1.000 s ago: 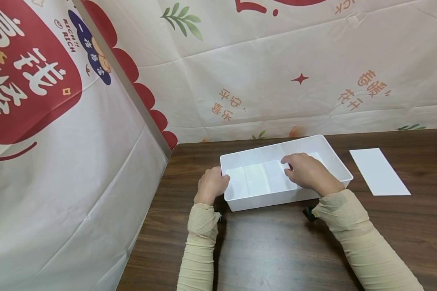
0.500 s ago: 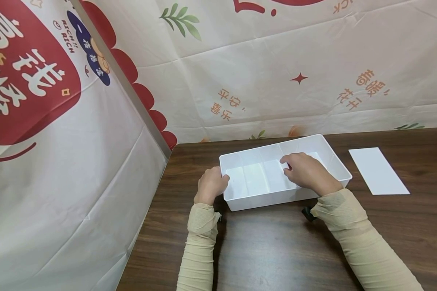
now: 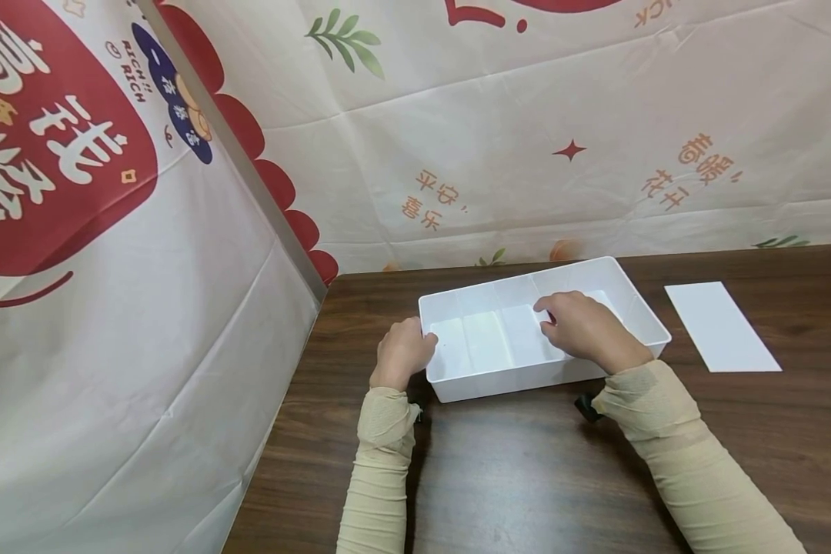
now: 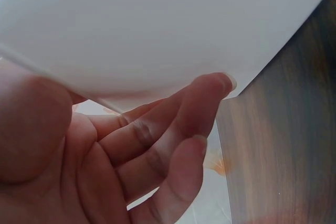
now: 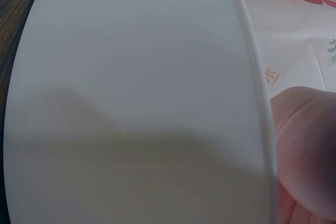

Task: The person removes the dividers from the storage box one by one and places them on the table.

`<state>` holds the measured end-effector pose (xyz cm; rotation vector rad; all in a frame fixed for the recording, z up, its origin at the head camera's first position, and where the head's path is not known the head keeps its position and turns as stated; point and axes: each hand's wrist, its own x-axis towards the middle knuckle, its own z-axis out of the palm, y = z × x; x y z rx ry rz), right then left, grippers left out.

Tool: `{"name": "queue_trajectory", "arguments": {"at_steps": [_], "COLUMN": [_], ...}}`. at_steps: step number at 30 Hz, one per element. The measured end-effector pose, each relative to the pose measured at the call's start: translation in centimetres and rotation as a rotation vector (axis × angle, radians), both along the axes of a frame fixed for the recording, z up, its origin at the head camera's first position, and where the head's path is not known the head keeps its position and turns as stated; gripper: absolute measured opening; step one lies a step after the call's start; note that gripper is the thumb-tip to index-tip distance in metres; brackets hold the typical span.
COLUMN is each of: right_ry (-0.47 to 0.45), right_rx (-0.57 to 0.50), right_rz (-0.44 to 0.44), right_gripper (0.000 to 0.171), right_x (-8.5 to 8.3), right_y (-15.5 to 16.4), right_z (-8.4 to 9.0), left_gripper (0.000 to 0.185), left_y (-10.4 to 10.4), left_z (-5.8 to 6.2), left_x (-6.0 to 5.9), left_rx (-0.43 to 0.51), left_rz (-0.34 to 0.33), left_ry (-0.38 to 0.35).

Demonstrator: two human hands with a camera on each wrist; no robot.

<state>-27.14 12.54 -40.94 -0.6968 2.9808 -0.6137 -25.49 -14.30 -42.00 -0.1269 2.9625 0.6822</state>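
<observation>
A shallow white plastic box (image 3: 485, 377) lies at a slant on the table, with faint lines across its inside. My left hand (image 3: 403, 352) grips its left end, the thumb over the rim. In the left wrist view, the fingers (image 4: 178, 114) of that hand bend against the outside of the wall. My right hand (image 3: 585, 327) reaches over the near wall into the right half of the box. Its thumb and index finger are bent, with a gap between their tips; the other fingers are hidden. The right wrist view shows mostly the outer wall (image 5: 136, 77).
A flat white rectangular panel (image 3: 723, 327) lies on the dark wooden table (image 3: 498, 477), right of the box. Printed cloth (image 3: 498, 154) hangs behind the table, and another cloth (image 3: 145, 346) covers the left side.
</observation>
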Motion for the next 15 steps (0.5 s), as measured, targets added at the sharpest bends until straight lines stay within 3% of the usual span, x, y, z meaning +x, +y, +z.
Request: {"name": "queue_trajectory", "arguments": {"at_steps": [15], "right_ry": [0.003], "right_rx": [-0.008], "right_rz": [-0.007], "right_gripper": [0.031], "right_x": [-0.07], "right_y": [0.0], "right_z": [-0.06], "left_gripper": [0.027], "left_y": [0.0], "left_z": [-0.02], "left_x": [-0.07], "left_rx": [0.0], "left_rz": [0.009], "left_ry": [-0.022]}}
